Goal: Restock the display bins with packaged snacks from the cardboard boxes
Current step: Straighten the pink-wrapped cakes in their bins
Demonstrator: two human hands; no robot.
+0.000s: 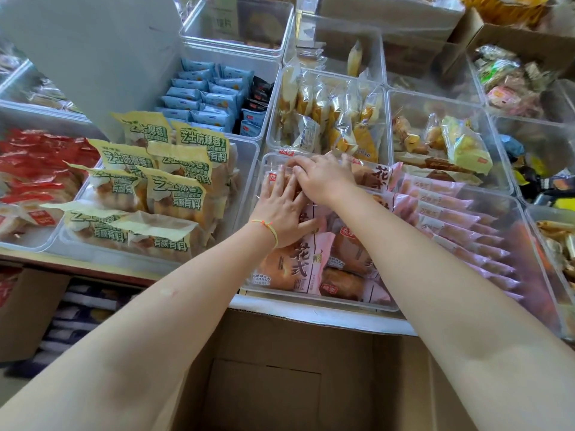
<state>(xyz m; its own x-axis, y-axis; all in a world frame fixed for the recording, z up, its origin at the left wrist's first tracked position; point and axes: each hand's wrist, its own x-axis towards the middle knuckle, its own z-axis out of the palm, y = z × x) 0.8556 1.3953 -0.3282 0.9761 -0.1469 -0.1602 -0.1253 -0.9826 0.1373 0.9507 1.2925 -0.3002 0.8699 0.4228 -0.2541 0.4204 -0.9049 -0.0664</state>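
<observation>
At my far left sit the red packets, then the bin of green-and-cream bread packs, none of which I am touching. My left hand comes next: it lies flat, fingers straight and spread, pressing down on the pink bread packs in the clear bin straight ahead of me. My right hand sits just beyond it and a little to the right, also flat, fingers stretched toward the bin's far left corner. The two hands overlap there, touching, and neither one grips anything.

The pink packs lie with their long axis running away from me, from the near rim toward the back wall, and I judge that the left column is what I am squaring up. To the right, in the same bin, thin pink sticks lie stacked in a row.

The cardboard box stands directly below my forearms, against the shelf edge; what I see of its inside holds no packs. Both hands are equally far from it, so for more stock I would draw them straight back and down.
</observation>
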